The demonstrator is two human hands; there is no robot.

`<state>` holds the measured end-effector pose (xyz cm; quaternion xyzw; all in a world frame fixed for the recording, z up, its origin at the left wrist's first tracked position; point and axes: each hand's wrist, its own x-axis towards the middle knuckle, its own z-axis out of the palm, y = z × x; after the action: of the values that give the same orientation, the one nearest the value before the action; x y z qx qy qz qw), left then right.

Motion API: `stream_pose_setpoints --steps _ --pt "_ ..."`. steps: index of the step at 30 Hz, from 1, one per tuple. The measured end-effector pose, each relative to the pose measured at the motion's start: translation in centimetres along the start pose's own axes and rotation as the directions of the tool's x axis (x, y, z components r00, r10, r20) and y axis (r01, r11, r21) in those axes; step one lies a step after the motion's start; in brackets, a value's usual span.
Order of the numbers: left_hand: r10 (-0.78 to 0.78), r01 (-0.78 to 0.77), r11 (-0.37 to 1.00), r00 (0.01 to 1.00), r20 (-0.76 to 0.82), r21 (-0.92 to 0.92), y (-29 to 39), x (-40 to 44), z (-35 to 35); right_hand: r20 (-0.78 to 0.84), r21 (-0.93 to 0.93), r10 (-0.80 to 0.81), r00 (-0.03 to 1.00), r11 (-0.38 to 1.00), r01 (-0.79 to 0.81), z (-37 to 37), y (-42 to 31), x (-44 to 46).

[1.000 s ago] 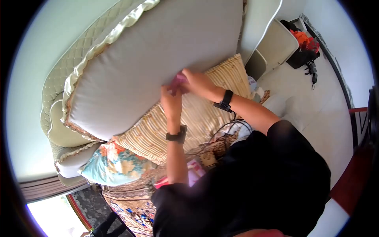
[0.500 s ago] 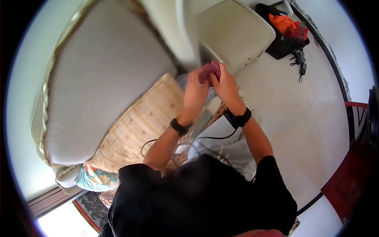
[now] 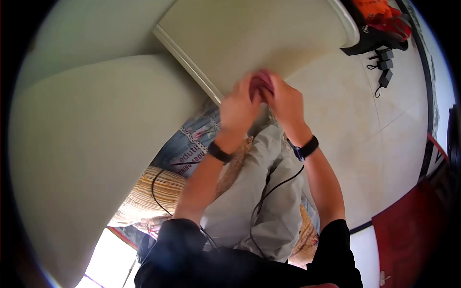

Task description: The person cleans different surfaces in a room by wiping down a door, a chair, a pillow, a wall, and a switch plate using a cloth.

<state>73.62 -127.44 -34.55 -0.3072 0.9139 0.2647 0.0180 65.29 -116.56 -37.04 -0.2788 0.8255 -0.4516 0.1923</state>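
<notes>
Both hands meet in front of my lap, around a small pinkish-purple piece of cloth (image 3: 261, 80). The cloth is bunched and folded into a rounded shape with a hollow at its middle. My left hand (image 3: 238, 106), blurred by motion, is closed on its left side. My right hand (image 3: 286, 100) grips the right side, with the thumb reaching into the fold. The fingers hide much of the cloth, so its exact kind does not show. Each wrist wears a black band. Below the hands are my legs in light grey trousers (image 3: 249, 192).
A cream tabletop (image 3: 259, 33) lies just beyond the hands. A large pale surface (image 3: 91, 125) fills the left. Beside my legs are a blue printed fabric (image 3: 187, 149) and a striped cushion (image 3: 151, 192). A black cable (image 3: 252, 218) crosses my lap; black adapters (image 3: 385, 65) lie on the tiled floor.
My view has shifted, bringing the tabletop nearer and more of my legs into sight. The pale surface now covers most of the left. The cloth stays between both hands, its hollow now facing me.
</notes>
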Motion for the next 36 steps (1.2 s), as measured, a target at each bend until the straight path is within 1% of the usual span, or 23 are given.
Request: stream_pose_setpoints --steps 2,5,6,9,12,15,16,18,20,22,23,26,29,30,31,33,34,35,36 --pt "-0.140 0.138 0.990 0.989 0.049 0.032 -1.3 0.8 -0.8 0.079 -0.056 -0.078 0.994 0.995 0.082 3.1 -0.2 1.9" --pt "-0.240 0.240 0.970 0.971 -0.005 0.026 -2.9 2.3 -1.8 0.024 0.003 -0.089 0.996 0.996 0.089 6.1 -1.5 4.3" --pt "-0.230 0.230 0.973 0.973 -0.030 0.025 -3.4 3.2 -1.9 0.025 -0.031 -0.084 0.996 0.996 0.085 6.6 -1.9 5.3" --pt "-0.228 0.232 0.972 0.970 -0.089 0.037 -3.7 5.1 -1.3 0.126 -0.160 -0.038 0.991 0.985 0.058 6.2 -2.3 7.9" --pt "-0.256 0.265 0.963 0.956 -0.143 0.050 -2.5 6.9 -0.9 0.297 -0.221 -0.014 0.955 0.972 0.082 4.9 -1.2 10.2" --pt "-0.238 0.268 0.944 0.957 -0.168 0.193 -1.7 8.5 0.5 0.322 -0.046 -0.043 0.946 0.997 0.061 3.6 0.7 12.2" --pt "-0.224 0.250 0.950 0.963 -0.152 0.187 -1.5 9.3 1.1 0.306 -0.098 -0.028 0.952 0.993 0.061 2.9 0.9 13.1" --pt "-0.202 0.219 0.972 0.962 -0.187 0.080 0.2 11.2 2.3 0.281 -0.207 0.020 0.960 0.978 0.040 0.6 1.4 14.1" --pt "-0.190 0.188 0.982 0.957 -0.218 -0.028 2.6 13.0 3.0 0.179 -0.104 0.064 0.982 0.994 -0.046 -1.1 3.1 14.8" --pt "-0.177 0.148 0.981 0.949 -0.261 -0.129 4.6 14.5 4.0 0.106 -0.032 0.011 0.994 0.999 -0.008 -2.9 4.3 15.8" --pt "-0.181 0.146 0.978 0.949 -0.257 -0.148 5.5 14.7 4.3 0.070 0.003 -0.007 0.997 1.000 0.007 -3.7 4.7 16.0" --pt "-0.164 0.118 0.975 0.954 -0.250 -0.187 7.3 15.3 5.0 0.084 -0.043 0.136 0.987 0.990 -0.133 -6.2 5.5 15.6" --pt "-0.168 0.093 0.964 0.941 -0.295 -0.251 7.6 13.9 6.0 0.045 0.054 0.065 0.997 0.996 -0.067 -6.1 6.4 13.9" --pt "-0.179 0.094 0.958 0.934 -0.309 -0.271 7.6 13.1 6.1 0.054 0.077 0.127 0.990 0.988 -0.131 -5.9 6.4 13.0" --pt "-0.216 0.144 0.950 0.943 -0.254 -0.276 7.4 12.2 6.0 0.043 0.021 0.047 0.998 0.999 -0.048 -5.4 6.8 12.3" --pt "-0.277 0.230 0.934 0.949 -0.149 -0.273 6.5 10.3 5.0 0.151 -0.228 -0.011 0.988 0.973 0.045 -4.5 5.9 10.7" --pt "-0.320 0.279 0.918 0.941 -0.108 -0.283 5.7 9.1 4.0 0.228 -0.186 -0.017 0.973 0.981 0.061 -3.7 5.1 10.5" --pt "-0.370 0.329 0.901 0.924 -0.103 -0.282 4.9 7.9 3.3 0.307 -0.146 -0.022 0.952 0.987 0.070 -2.9 4.1 10.3" --pt "-0.418 0.378 0.883 0.903 -0.097 -0.280 4.0 6.7 2.7 0.402 -0.173 -0.041 0.915 0.978 0.119 -2.2 2.9 10.4"
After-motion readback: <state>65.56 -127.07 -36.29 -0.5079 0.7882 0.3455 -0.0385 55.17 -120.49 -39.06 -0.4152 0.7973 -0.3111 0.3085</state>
